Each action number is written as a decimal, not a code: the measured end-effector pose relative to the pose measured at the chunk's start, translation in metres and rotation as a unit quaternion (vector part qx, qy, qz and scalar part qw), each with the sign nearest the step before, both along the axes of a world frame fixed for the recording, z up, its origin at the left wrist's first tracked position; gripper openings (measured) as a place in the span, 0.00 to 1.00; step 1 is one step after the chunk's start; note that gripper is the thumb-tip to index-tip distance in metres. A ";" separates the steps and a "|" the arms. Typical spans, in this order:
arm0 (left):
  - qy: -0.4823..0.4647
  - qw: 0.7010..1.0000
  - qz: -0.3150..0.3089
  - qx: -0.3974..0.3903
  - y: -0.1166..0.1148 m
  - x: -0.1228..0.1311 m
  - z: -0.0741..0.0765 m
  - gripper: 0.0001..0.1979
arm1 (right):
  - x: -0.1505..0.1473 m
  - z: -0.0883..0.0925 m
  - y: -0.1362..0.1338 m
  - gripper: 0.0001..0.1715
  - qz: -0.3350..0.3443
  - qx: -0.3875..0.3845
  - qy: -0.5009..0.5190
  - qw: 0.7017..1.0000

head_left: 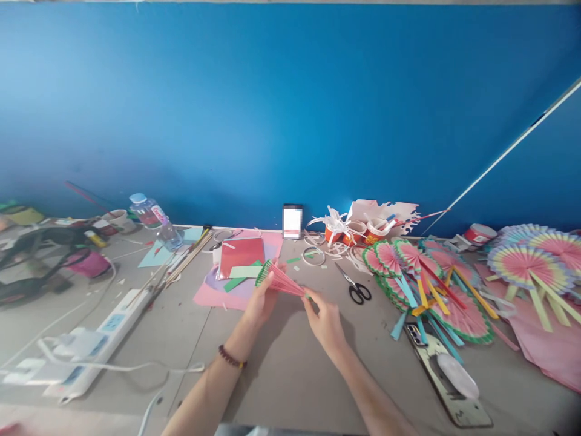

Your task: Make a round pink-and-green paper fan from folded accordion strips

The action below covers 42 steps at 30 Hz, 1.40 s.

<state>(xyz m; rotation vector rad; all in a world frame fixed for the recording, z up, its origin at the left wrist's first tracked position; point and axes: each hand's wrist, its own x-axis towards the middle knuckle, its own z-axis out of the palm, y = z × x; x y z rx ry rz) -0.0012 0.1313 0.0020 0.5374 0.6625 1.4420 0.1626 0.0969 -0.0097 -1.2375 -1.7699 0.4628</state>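
Note:
A pink pleated paper fan (287, 280) with a green zigzag edge is gathered into a narrow cone above the table. My left hand (260, 307) grips it near the wide green end, which points to the left. At the narrow tip, my right hand (325, 322) pinches the folds between thumb and fingers, where a small bit of green shows. Beyond my left hand are green paper strips (244, 272), a red paper pack (240, 251) and pink and lilac sheets (204, 297). Black-handled scissors (356, 289) lie to the right of my right hand.
Finished pleated fans (458, 303) crowd the right side, near a phone (447, 375). Paper cups (356, 231) and a small screen (292, 221) stand by the blue wall (290, 109). A power strip (106, 339), cables and a water bottle (157, 219) occupy the left.

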 end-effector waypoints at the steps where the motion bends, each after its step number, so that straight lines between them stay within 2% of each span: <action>1: 0.013 1.000 -0.013 0.005 -0.001 0.001 0.000 0.19 | 0.000 0.001 0.000 0.16 -0.003 0.003 0.002 1.000; 7: 0.075 0.983 -0.146 0.077 -0.007 0.003 0.002 0.18 | 0.001 0.008 -0.002 0.14 -0.030 0.004 0.029 0.999; 9: 0.092 0.977 -0.170 0.090 -0.008 0.002 0.003 0.18 | 0.001 0.010 -0.002 0.13 -0.035 0.001 0.043 0.998; 16: 0.117 0.986 -0.113 0.046 -0.003 -0.003 -0.009 0.13 | 0.000 0.019 -0.005 0.13 0.013 -0.046 0.071 0.996; 21: 0.053 0.997 -0.057 0.028 0.000 -0.003 -0.012 0.09 | 0.001 0.019 -0.010 0.29 0.065 -0.075 0.080 0.992; 23: 0.036 0.997 -0.065 0.020 0.000 -0.002 -0.010 0.08 | 0.002 0.019 -0.011 0.29 0.083 -0.084 0.101 0.988; 27: 0.020 0.994 -0.107 0.025 -0.003 -0.001 -0.006 0.09 | 0.002 0.021 -0.009 0.21 0.099 -0.134 0.172 0.971; 33: 0.016 0.992 -0.122 0.015 -0.005 0.002 -0.008 0.08 | -0.002 0.018 -0.002 0.17 0.113 -0.250 0.278 0.921; 42: 0.045 0.982 -0.181 0.015 -0.008 0.000 -0.003 0.08 | -0.004 0.018 -0.001 0.17 0.099 -0.285 0.310 0.902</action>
